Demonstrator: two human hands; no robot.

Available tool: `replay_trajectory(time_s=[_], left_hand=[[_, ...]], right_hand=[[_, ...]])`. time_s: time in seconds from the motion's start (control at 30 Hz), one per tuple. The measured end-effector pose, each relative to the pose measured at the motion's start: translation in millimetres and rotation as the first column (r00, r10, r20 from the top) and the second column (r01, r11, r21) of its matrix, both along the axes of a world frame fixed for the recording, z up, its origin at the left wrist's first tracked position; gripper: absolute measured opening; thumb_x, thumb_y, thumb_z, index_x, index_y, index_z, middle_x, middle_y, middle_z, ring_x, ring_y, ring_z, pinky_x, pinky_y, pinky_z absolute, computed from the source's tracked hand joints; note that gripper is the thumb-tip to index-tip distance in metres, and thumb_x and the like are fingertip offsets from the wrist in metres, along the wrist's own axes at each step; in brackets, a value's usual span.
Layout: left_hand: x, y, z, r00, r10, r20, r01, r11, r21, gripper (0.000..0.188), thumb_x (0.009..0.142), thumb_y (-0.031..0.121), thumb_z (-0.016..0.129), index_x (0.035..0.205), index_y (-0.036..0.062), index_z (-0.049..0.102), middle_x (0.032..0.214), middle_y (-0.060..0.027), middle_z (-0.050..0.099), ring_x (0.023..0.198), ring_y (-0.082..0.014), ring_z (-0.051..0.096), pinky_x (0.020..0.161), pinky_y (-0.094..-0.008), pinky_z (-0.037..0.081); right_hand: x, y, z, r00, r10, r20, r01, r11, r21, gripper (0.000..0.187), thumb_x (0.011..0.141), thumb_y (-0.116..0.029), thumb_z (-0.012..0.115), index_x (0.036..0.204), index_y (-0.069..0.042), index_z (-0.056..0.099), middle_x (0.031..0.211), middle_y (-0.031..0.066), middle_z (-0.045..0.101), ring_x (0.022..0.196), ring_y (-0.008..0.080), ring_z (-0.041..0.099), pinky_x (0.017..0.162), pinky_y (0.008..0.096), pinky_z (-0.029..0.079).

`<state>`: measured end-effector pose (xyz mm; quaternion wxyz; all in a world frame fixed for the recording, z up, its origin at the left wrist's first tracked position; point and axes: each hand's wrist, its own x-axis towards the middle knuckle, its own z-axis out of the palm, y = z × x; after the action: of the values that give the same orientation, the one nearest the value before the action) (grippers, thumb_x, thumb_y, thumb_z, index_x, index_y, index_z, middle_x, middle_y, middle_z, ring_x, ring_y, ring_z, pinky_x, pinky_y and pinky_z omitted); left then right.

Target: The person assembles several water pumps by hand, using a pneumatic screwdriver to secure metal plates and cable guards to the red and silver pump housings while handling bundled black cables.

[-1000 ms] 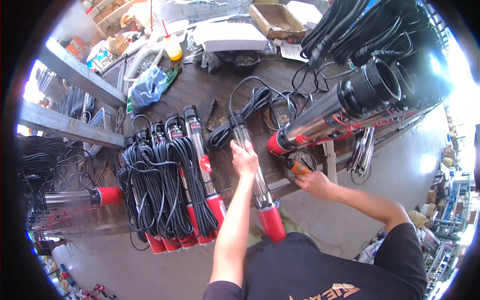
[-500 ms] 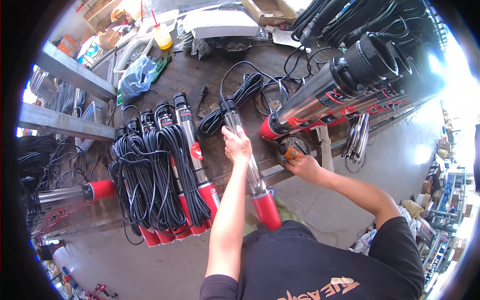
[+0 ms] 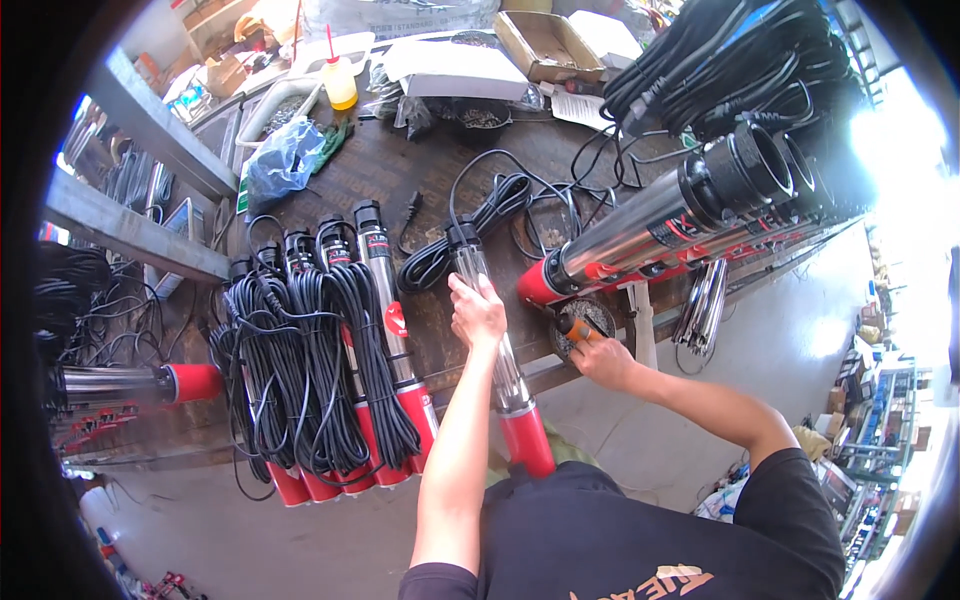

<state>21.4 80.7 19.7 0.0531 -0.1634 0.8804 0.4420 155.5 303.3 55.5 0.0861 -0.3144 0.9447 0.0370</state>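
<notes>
My left hand (image 3: 476, 312) wraps its fingers around a slim steel pump with a red end cap (image 3: 505, 375), lying across the dark wooden table (image 3: 400, 170) edge toward me. My right hand (image 3: 600, 355) seems to pinch a small orange-handled tool (image 3: 570, 328) beside the large steel pump (image 3: 650, 225).
</notes>
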Motion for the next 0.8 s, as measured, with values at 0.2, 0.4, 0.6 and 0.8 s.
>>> replay_trajectory(time_s=[0.2,0.4,0.6,0.8], left_hand=[[-0.3,-1.2,-2.4,1.0,0.026,-0.015,-0.026,0.999,0.042,0.059,0.103,0.045,0.046,0.142,0.0019,0.035,0.121,-0.0307,0.064,0.1,-0.0501,0.066,0.088,-0.0569,0.052],[1.2,-5.2,-1.4,1.0,0.011,-0.023,-0.01,0.999,0.032,0.065,0.102,0.04,0.047,0.151,0.0005,0.028,0.116,-0.0306,0.063,0.095,-0.0482,0.068,0.085,-0.0551,0.054],[4.3,-11.5,1.4,0.998,-0.053,-0.045,0.055,0.998,0.025,0.073,0.1,0.034,0.051,0.16,0.0107,0.017,0.106,-0.0273,0.062,0.086,-0.0454,0.068,0.079,-0.0557,0.054],[-1.2,-10.5,4.8,0.998,-0.059,0.019,0.058,0.998,0.038,0.072,0.101,0.036,0.049,0.161,0.0146,0.015,0.109,-0.0274,0.061,0.088,-0.0451,0.069,0.079,-0.0549,0.055]], right_hand=[[-9.3,-19.2,18.5,0.97,-0.219,0.109,0.232,0.963,-0.134,0.007,0.084,-0.009,0.064,0.088,-0.003,0.064,0.085,0.0137,0.065,0.079,0.0344,0.069,0.066,0.0442,0.057],[-63.7,-99.3,61.9,0.9,-0.362,0.242,0.435,0.728,-0.53,0.016,0.091,-0.019,0.07,0.092,-0.003,0.066,0.086,0.0165,0.067,0.08,0.0356,0.068,0.071,0.0447,0.054],[-146.1,-146.9,51.6,0.908,-0.388,0.16,0.365,0.54,-0.759,0.015,0.084,-0.004,0.071,0.097,0.003,0.072,0.084,0.0159,0.073,0.074,0.0245,0.073,0.069,0.0317,0.056],[-205.1,-147.8,20.5,0.917,-0.388,-0.088,0.236,0.71,-0.664,0.013,0.081,-0.013,0.075,0.09,-0.004,0.076,0.082,0.0133,0.072,0.075,0.0298,0.071,0.07,0.0371,0.056]])
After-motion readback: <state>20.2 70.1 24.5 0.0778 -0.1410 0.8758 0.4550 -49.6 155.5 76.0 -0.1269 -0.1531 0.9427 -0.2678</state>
